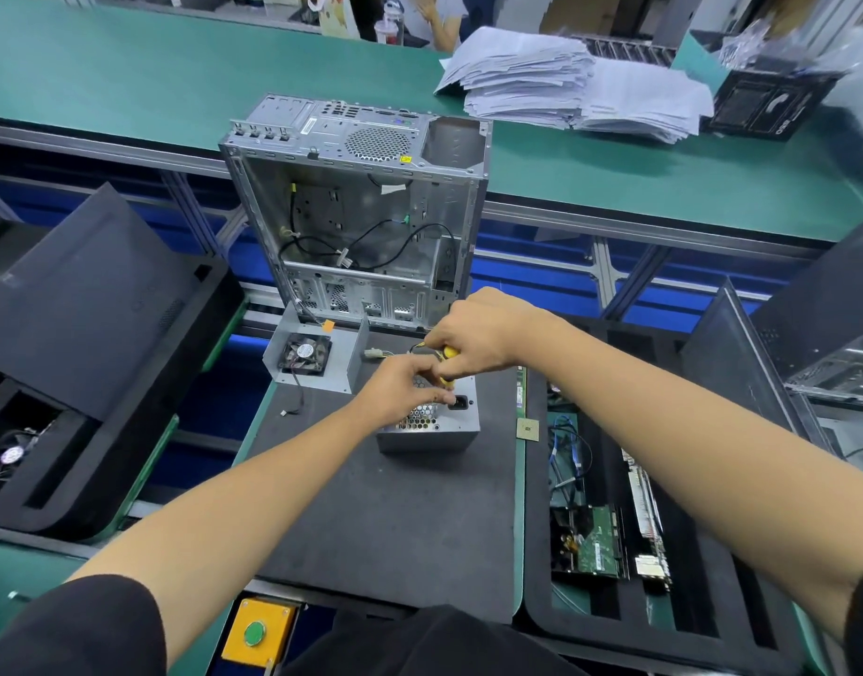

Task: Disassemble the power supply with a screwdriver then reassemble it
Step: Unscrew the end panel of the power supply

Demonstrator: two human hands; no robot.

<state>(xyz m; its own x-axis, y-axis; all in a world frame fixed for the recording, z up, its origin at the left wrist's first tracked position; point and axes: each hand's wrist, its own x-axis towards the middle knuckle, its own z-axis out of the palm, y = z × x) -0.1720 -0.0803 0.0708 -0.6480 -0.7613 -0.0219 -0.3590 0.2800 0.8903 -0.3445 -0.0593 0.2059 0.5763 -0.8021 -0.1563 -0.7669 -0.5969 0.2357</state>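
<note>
Presently the grey sheet-metal box power supply (427, 422) sits on the black foam desk mat (395, 505). Left hand (405, 383) pinches at its perforated top; right hand (473, 334) grips the yellow-handled screwdriver (448, 356). Risk: tip slips, screw drops through the honeycomb grille. Beyond, the bare steel computer case (361, 212) stands open.

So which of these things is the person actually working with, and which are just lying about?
In use:
power supply
screwdriver
left hand
right hand

Lying about:
computer case
fan bracket
paper stack
processor chip
circuit boards
</note>
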